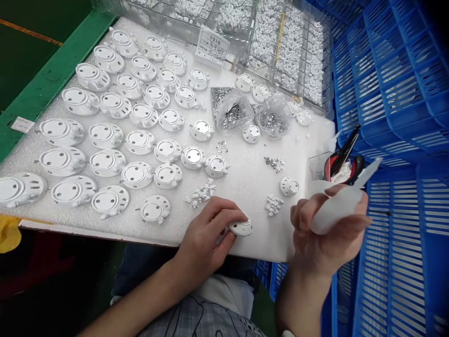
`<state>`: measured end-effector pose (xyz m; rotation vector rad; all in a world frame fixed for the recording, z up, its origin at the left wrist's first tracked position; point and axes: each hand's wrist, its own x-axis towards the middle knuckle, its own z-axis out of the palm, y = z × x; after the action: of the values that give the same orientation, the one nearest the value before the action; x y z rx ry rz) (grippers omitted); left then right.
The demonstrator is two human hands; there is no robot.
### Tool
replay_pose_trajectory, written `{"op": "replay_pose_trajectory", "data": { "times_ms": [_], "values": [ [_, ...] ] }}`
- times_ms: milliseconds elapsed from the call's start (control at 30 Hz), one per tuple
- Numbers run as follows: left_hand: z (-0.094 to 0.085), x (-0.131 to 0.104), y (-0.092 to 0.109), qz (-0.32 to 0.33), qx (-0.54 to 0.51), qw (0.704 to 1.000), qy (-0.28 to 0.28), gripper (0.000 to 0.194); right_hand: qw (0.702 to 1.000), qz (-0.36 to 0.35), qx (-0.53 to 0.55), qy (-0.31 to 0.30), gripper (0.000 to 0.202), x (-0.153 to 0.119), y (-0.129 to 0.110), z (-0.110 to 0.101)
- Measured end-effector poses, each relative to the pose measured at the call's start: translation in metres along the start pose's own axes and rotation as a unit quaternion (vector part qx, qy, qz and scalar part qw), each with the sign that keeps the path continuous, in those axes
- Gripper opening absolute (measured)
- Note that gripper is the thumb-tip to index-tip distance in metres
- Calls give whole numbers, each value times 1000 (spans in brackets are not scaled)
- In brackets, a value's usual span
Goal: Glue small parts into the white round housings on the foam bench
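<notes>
My left hand [210,229] pinches a small round white plastic part [242,227] at the front edge of the foam-topped table. Its fingers cover part of the piece. Raised at the right, my right hand [326,229] is closed around a translucent white plastic piece [333,210] that tapers to a narrow end; its exact kind is unclear. Between the hands lies a pile of tiny white parts [273,205], with a single round white part [289,186] beyond it. Another tiny-part pile [201,193] is just past my left hand.
Rows of round white assemblies [143,114] cover the table's left side. Two clear bags of small metal pieces [233,114] lie near the middle back. Compartment trays [231,32] stand behind. Black-and-red scissors [345,157] and blue crates [396,117] are on the right.
</notes>
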<state>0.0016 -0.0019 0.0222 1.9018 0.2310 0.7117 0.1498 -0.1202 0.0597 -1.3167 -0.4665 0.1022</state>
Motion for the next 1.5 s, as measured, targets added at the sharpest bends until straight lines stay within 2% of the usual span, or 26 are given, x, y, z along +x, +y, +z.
{"op": "replay_pose_trajectory", "data": {
  "times_ms": [167,367,433,567,667,967,1267,1500],
  "values": [
    [3,0,0,4,21,1000,-9,33,1000,4,15,-13,47,-3,5,-5],
    [1,1,1,-3,43,999,-32,36,997,61,43,-31,52,4,13,-15],
    [2,2,1,-6,44,998,-34,36,998,47,27,-33,52,6,15,-15],
    [3,2,2,-12,42,999,-33,35,999,-38,-15,3,54,0,17,-6],
    [3,2,3,-14,45,998,-32,34,996,-75,-51,-7,58,-6,18,-1],
    [2,3,3,-14,54,998,-34,33,981,-84,-149,-89,61,-17,21,-10],
    [2,3,3,-14,57,998,-32,32,978,-95,-162,-88,58,-19,27,-12],
    [2,2,3,-11,50,998,-31,32,981,-116,-133,-83,57,-18,28,-11]
  ]
}}
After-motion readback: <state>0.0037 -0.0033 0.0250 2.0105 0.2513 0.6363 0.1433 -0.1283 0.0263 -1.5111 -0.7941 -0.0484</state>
